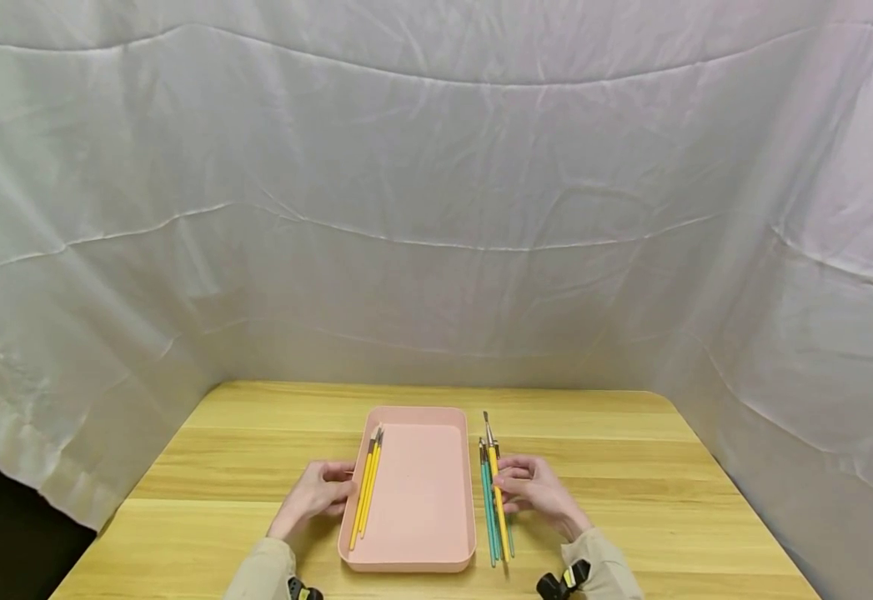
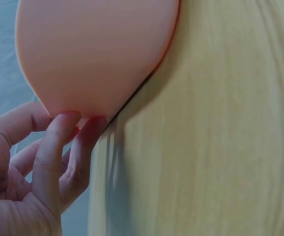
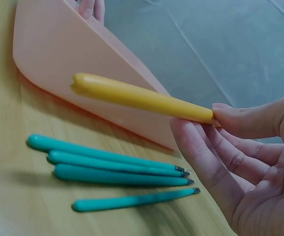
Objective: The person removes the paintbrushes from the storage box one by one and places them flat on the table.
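A pink tray [image 1: 424, 492] lies on the table, with yellow paintbrushes [image 1: 367, 492] along its left inner side. My left hand [image 1: 323, 492] holds the tray's left wall; in the left wrist view its fingertips [image 2: 68, 117] meet the pink wall near the edge. Right of the tray, my right hand [image 1: 534, 492] pinches a yellow paintbrush [image 3: 142, 97] between thumb and fingers, bristles pointing away from me. This brush is raised over several green paintbrushes [image 3: 117, 172] that lie side by side on the table.
The wooden table [image 1: 631, 467] extends to both sides of the tray. Pale grey curtains [image 1: 436, 292] hang behind it and at its sides. A dark area [image 1: 8, 525] shows beyond the lower left edge.
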The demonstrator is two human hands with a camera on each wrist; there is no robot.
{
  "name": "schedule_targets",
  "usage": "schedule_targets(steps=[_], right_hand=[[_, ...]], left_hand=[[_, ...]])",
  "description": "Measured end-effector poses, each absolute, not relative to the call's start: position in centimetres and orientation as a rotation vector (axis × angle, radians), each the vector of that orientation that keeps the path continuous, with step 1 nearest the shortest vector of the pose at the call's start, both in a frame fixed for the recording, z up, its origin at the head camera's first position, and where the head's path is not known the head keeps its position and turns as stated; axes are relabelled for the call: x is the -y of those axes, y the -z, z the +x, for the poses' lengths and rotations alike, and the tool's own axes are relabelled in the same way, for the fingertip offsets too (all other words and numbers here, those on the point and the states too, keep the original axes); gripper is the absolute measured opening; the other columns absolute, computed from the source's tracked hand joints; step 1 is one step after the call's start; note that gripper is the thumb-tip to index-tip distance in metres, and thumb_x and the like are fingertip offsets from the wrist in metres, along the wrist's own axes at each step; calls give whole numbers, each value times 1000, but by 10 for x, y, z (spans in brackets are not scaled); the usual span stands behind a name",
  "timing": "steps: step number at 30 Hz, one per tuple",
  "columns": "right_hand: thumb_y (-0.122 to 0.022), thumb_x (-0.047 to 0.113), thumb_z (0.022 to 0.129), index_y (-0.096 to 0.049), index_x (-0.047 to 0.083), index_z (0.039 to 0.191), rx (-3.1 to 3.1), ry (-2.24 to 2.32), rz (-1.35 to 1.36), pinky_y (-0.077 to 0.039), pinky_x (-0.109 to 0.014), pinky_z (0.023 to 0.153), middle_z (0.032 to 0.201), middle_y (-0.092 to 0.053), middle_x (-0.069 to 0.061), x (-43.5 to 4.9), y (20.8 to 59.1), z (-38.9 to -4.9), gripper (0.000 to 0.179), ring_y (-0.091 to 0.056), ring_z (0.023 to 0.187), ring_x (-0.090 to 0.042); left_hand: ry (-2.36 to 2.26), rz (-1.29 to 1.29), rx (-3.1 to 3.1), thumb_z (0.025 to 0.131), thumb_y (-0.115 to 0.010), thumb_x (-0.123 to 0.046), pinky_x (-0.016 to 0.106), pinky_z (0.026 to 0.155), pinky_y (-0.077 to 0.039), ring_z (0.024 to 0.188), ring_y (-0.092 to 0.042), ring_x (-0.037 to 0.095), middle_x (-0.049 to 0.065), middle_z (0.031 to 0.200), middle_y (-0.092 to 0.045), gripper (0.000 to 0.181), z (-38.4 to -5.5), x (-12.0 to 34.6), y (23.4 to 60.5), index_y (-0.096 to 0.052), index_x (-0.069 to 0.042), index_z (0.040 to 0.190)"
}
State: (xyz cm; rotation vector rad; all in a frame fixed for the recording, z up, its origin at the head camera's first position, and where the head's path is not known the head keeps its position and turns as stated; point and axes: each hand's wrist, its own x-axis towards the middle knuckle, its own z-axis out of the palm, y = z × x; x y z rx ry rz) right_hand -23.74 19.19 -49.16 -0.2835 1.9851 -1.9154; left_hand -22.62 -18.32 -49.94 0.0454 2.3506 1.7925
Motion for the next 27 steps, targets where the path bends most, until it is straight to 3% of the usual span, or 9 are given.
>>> schedule_targets(steps=[27], right_hand=[[-62,3,95,-44,-19,127,-2000,1919,-185,-62,-27,69,90,-72,-3,-214,501,-241,42,-68,74,-12]], left_hand=[[-1787,23,-2358,89,-66,1,28,63,-60,80,-67,16,29,112,-66,45,-226,182,499,-56,16,130]])
